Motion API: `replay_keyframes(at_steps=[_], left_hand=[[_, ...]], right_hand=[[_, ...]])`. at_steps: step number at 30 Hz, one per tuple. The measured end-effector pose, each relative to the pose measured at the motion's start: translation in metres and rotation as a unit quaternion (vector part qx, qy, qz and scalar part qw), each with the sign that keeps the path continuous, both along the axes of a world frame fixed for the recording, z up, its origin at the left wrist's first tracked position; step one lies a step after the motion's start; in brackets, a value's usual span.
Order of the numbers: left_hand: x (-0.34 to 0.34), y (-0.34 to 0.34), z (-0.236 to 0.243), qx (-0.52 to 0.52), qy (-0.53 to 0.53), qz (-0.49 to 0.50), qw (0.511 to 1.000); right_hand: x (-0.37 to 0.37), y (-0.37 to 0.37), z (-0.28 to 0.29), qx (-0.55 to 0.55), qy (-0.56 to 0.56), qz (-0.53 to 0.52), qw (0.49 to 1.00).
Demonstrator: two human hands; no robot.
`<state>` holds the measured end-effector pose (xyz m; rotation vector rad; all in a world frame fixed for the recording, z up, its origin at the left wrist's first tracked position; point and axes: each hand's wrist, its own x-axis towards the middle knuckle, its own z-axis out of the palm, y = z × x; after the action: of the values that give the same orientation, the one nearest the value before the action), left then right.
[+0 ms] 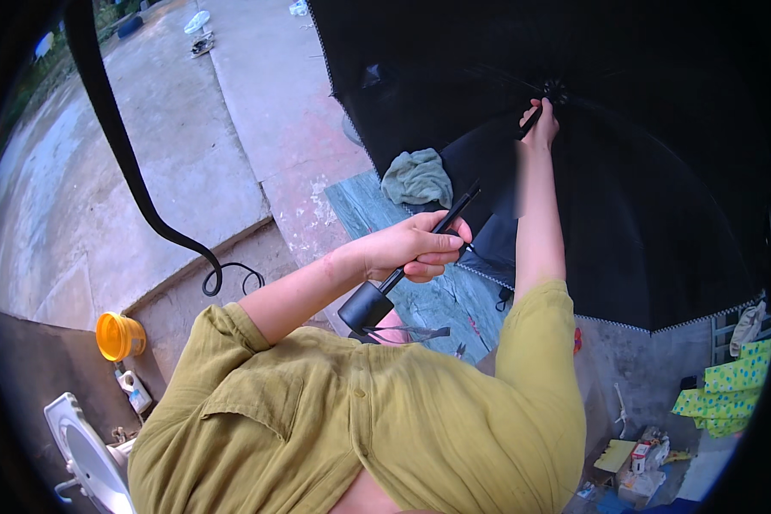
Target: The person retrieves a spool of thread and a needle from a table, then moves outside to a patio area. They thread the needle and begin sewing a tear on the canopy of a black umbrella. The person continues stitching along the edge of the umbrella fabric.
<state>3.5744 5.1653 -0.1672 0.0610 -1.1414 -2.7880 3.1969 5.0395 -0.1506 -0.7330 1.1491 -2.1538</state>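
Observation:
A large black umbrella (634,214) is spread wide on the right, its underside facing me. My left hand (420,247) is closed around the thin dark shaft, just above the thick black handle (365,307), from which a wrist strap (415,333) hangs. Farther up, my right hand (541,127) reaches out and grips the shaft close under the hub (555,90), where the ribs meet. Between my two hands the shaft is lost against the dark canopy, so I cannot tell its full line.
Beneath the canopy's edge a grey-green cloth (418,178) lies by a blue-green slab (360,201). A yellow bucket (120,336), a white bottle (134,391) and a white basin (86,450) are at left. Dotted green fabric (732,390) and boxes (642,471) lie lower right.

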Motion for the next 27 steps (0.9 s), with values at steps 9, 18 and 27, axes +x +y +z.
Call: replay_keyframes(at_steps=[9,18,27], left_hand=[[-0.026,0.030,-0.028,-0.211,0.027,0.005,0.977],[-0.017,0.054,-0.030,-0.227,0.013,-0.047,0.973],[-0.002,0.068,0.004,-0.283,0.049,-0.019,0.958]], right_hand=[[-0.016,0.088,0.113,0.131,0.148,-0.318,0.927],[-0.019,0.140,0.112,0.170,0.099,-0.249,0.948],[0.001,0.165,0.142,0.020,0.037,-0.230,0.972]])
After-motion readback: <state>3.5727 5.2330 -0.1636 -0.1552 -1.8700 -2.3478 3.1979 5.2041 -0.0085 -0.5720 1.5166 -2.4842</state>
